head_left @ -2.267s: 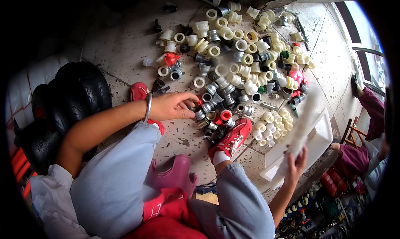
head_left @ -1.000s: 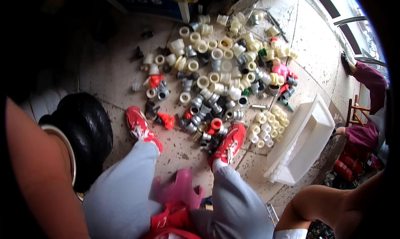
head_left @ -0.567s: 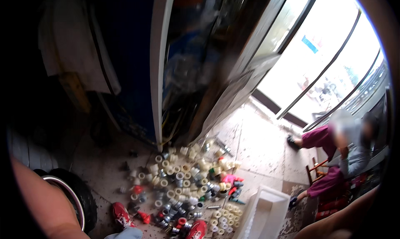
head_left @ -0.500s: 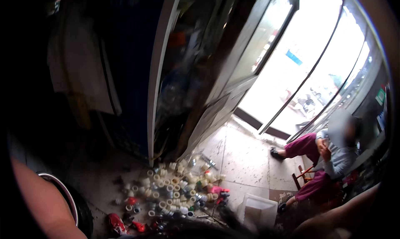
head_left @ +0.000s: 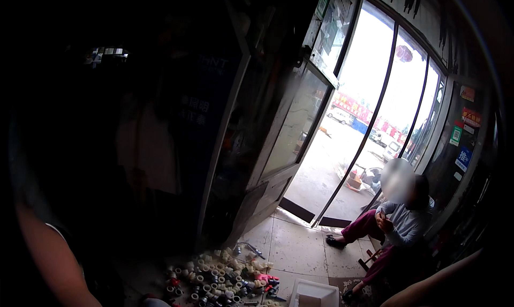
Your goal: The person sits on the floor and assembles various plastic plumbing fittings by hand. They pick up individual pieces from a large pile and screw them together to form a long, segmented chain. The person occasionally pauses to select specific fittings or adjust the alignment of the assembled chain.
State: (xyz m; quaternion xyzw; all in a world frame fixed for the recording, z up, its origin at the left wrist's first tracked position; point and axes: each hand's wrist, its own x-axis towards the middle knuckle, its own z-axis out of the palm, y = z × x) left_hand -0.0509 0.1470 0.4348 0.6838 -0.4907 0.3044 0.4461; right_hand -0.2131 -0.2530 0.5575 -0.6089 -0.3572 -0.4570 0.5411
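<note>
Neither of my hands shows. Only a bare limb [head_left: 53,259] of mine at the left rim and another bare limb [head_left: 436,280] at the lower right come into the picture. Between them, a heap of small pipe fittings [head_left: 214,280] lies spread on the tiled floor. Most are whitish or grey rings and short tubes. Among them are a pink-and-red piece [head_left: 266,278] and a thin metal rod [head_left: 251,249]. Right of the heap stands a white rectangular tub [head_left: 334,296], cut off by the lower edge. What my hands hold or touch is hidden.
A person [head_left: 409,221] in purple trousers sits on a low stool at the right, hands together. Behind, a glass door [head_left: 300,130] stands beside a bright doorway. A dark cabinet [head_left: 214,119] rises at the left, near a hanging pale cloth [head_left: 150,151].
My view has tilted up, so the fittings and the tub sit lower in the picture and more of the doorway shows. The seated person stays in place, hands still together.
</note>
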